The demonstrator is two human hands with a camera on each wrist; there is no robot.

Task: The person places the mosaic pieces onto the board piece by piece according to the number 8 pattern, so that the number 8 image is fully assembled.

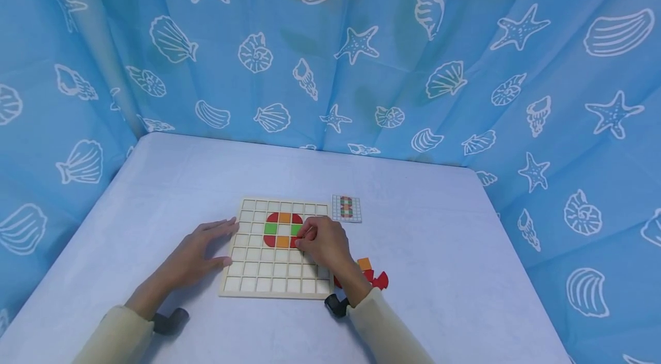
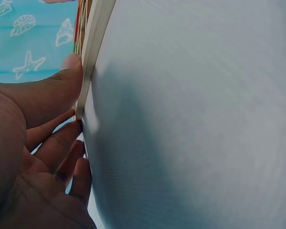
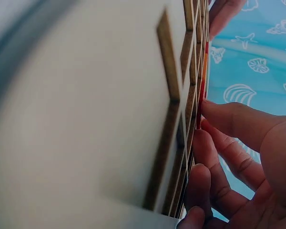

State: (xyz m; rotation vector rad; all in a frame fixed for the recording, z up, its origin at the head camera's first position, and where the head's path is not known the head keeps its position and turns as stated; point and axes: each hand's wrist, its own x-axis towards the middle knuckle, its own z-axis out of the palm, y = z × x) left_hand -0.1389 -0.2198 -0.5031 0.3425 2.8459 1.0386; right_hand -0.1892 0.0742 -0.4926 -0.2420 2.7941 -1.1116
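Observation:
A square wooden grid board (image 1: 258,286) lies on the white table. On it, red rounded corner pieces (image 1: 269,241), orange squares (image 1: 284,217) and green squares (image 1: 270,228) form a ring. My right hand (image 1: 327,242) is at the ring's lower right corner, pinching a red piece (image 1: 294,242) at its cell; the fingers partly cover it. In the right wrist view the thumb (image 3: 229,114) touches the red edge. My left hand (image 1: 198,252) rests at the board's left edge, its thumb and fingers spread and touching the frame, seen also in the left wrist view (image 2: 47,105).
A small pattern card (image 1: 347,208) with a coloured grid lies beyond the board's upper right corner. Loose red pieces (image 1: 381,281) and an orange square (image 1: 364,264) lie right of the board, partly behind my right wrist. A blue shell-print curtain (image 1: 356,94) surrounds the table.

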